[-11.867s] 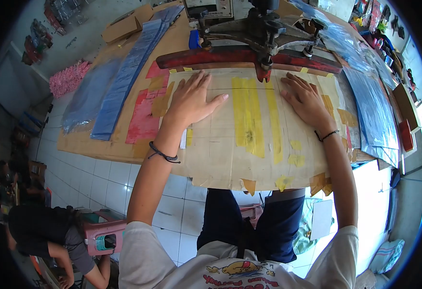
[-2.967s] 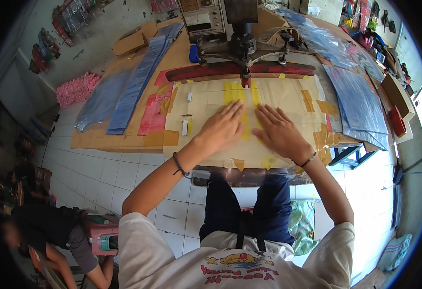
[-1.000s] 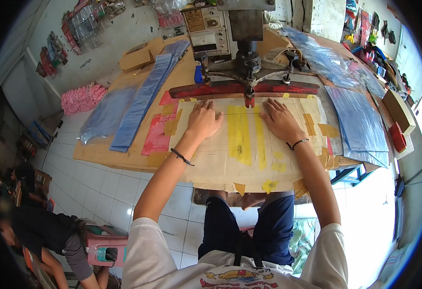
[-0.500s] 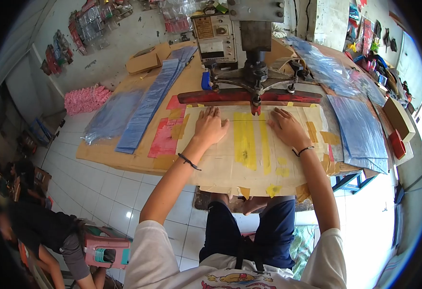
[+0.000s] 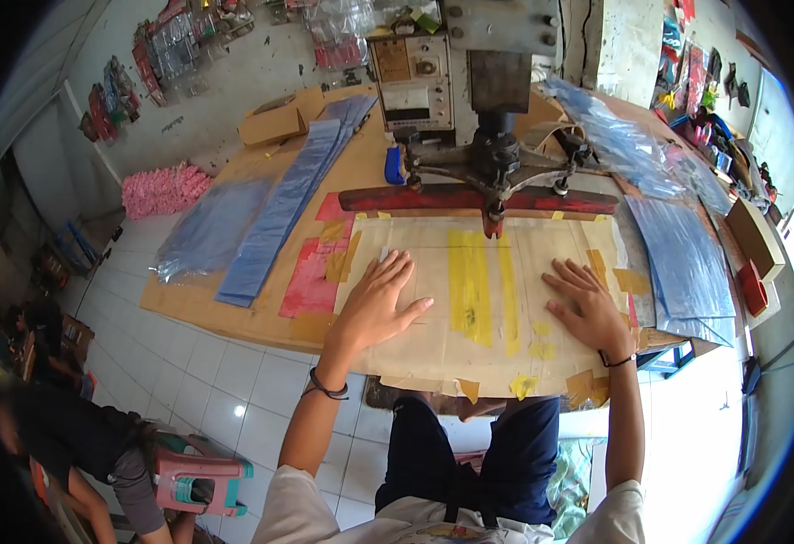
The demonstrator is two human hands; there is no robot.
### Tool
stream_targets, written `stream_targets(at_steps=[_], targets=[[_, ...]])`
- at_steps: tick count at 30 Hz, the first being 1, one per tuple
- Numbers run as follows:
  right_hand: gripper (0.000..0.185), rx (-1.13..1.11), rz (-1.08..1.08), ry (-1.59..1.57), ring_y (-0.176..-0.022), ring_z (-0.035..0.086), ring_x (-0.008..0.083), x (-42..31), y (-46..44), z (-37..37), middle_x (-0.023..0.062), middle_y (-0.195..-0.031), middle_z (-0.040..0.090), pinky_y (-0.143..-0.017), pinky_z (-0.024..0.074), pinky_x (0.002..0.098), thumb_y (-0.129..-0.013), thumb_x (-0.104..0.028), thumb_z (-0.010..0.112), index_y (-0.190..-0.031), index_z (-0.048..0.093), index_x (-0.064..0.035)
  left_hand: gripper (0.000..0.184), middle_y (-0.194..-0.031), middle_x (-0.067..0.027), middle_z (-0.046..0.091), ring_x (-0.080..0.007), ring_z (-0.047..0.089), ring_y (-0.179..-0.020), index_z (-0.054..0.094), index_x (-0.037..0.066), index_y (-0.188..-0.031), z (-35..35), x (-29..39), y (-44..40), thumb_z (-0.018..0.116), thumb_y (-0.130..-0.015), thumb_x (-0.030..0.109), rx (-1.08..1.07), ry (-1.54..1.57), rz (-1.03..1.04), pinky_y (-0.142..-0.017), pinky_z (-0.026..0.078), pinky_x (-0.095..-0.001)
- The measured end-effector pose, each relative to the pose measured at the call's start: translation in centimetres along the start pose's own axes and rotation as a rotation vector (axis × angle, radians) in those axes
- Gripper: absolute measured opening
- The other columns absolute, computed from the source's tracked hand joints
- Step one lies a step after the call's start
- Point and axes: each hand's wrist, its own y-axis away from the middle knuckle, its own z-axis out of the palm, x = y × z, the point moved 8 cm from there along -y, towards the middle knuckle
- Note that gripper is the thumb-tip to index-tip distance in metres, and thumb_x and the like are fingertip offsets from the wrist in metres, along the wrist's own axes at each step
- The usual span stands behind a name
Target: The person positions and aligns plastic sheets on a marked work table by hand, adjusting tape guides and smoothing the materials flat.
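Observation:
A tan sheet (image 5: 406, 352) patched with yellow tape lies at the front of the table, under a press. My left hand (image 5: 381, 304) rests on its left part, fingers spread. On the right part, my right hand (image 5: 587, 308) lies flat with its fingers apart. Neither hand holds anything. Beyond my fingertips runs the long red and dark bar (image 5: 551, 199) of the press head (image 5: 497, 159). Yellow tape strips (image 5: 469, 290) run between my hands. Whether anything clear lies on the sheet, I cannot tell.
Blue plastic sheets lie in a long stack (image 5: 279, 213) on the left and another stack (image 5: 682, 258) on the right. A cardboard box (image 5: 279, 116) and a control box (image 5: 412, 82) stand at the back. Another person (image 5: 80, 435) bends beside a pink stool (image 5: 199, 479) at lower left.
Both hands have slid back over the sheet toward my body, away from the press bar. My right hand has also moved a little to the right.

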Motion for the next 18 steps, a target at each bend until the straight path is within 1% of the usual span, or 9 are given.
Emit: stream_targets(at_steps=[4,18], targets=[[0.046,0.001,0.033,0.005,-0.145,0.041,0.0370,0.07,0.07,0.01,0.0149,-0.152,0.051,-0.123,0.0277,0.0499,-0.096,-0.033,0.065,-0.137,0.065,-0.0121,0.081,-0.160,-0.0204,0.038,-0.0325,0.029,-0.153,0.043,-0.008,-0.149,0.09,0.09,0.02,0.065,-0.095,0.049,0.030,0.050,-0.016,-0.126,0.022,-0.0423],[0.045,0.011,0.055,0.002,-0.146,0.041,0.0342,0.19,-0.12,-0.08,0.0127,-0.152,0.052,-0.124,0.0265,0.0490,-0.095,-0.030,0.066,-0.136,0.066,-0.0125,0.078,-0.159,-0.0207,0.039,-0.0330,0.031,-0.151,0.044,-0.008,-0.148,-0.31,0.63,-0.02,0.064,-0.096,0.046,0.041,-0.001,-0.010,-0.126,0.023,-0.0436]])
